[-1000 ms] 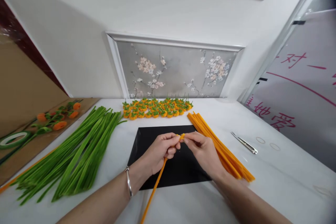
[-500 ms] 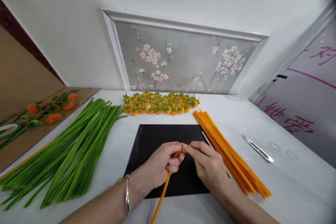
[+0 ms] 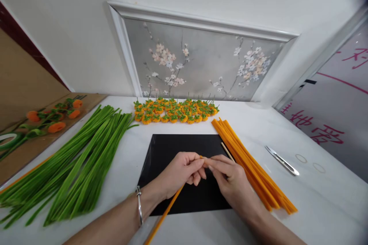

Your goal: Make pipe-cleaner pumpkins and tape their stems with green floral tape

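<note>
An orange pipe cleaner [image 3: 168,209] runs from under my left hand [image 3: 184,170] down to the lower edge of the view. My left hand is closed on it, thumb and forefinger pinching near its upper end. The fingertips of my right hand [image 3: 230,176] are pinched together at the same spot, where a small bit of orange shows between the hands. Both hands are over a black mat [image 3: 184,143]. A thin pale stick [image 3: 227,151] lies partly under my right hand, beside a bundle of orange pipe cleaners [image 3: 250,160].
Green pipe cleaners [image 3: 86,168] are spread at the left. Several small orange-and-green pieces [image 3: 175,113] stand in rows by the wall. Tweezers [image 3: 281,160] and two rings [image 3: 301,158] lie right. Orange flowers [image 3: 56,127] and green tape [image 3: 11,141] rest on cardboard at far left.
My left thumb has come forward over the pipe cleaner's end, and its fingers have loosened below. The hanging tail has swung to the left. My right hand has shifted only slightly.
</note>
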`<move>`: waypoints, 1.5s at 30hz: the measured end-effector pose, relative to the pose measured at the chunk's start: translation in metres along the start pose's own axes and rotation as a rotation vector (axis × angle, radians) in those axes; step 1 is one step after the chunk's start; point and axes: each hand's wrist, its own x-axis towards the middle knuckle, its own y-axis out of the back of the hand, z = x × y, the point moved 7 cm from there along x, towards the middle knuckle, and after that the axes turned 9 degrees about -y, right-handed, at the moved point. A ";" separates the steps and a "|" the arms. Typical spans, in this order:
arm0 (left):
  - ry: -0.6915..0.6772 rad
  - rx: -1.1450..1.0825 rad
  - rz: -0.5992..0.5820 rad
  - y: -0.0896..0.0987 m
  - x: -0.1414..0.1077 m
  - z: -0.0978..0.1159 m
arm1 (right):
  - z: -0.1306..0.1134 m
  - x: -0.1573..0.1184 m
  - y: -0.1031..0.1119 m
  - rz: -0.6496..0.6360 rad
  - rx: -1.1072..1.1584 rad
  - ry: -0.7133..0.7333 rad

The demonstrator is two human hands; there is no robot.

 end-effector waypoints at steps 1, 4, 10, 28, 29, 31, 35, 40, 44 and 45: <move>-0.008 0.028 -0.011 0.000 0.000 0.002 | 0.004 0.001 0.000 -0.018 0.068 -0.057; -0.075 0.144 -0.024 -0.001 0.002 0.010 | 0.007 0.004 -0.001 -0.063 0.128 -0.120; -0.118 0.297 -0.007 -0.003 0.003 0.014 | -0.003 0.001 -0.007 -0.127 -0.031 0.067; -0.089 0.334 0.036 0.000 0.002 0.004 | -0.002 -0.003 -0.006 -0.016 -0.407 0.217; -0.073 0.307 0.042 0.000 0.001 0.004 | -0.004 -0.004 -0.004 0.002 -0.392 0.252; -0.039 0.251 0.053 -0.001 0.001 0.004 | -0.007 -0.005 -0.002 0.014 -0.381 0.295; 0.004 0.153 0.053 -0.004 0.001 0.009 | -0.009 -0.002 -0.003 -0.018 -0.438 0.298; 0.063 0.008 0.052 0.000 0.000 0.008 | -0.011 0.001 -0.001 -0.006 -0.302 0.278; 0.028 -0.012 0.058 0.003 0.002 0.008 | 0.003 0.007 0.006 -0.003 -0.027 0.009; 0.011 0.024 0.051 0.004 0.002 0.009 | 0.005 0.007 0.006 -0.014 0.000 -0.035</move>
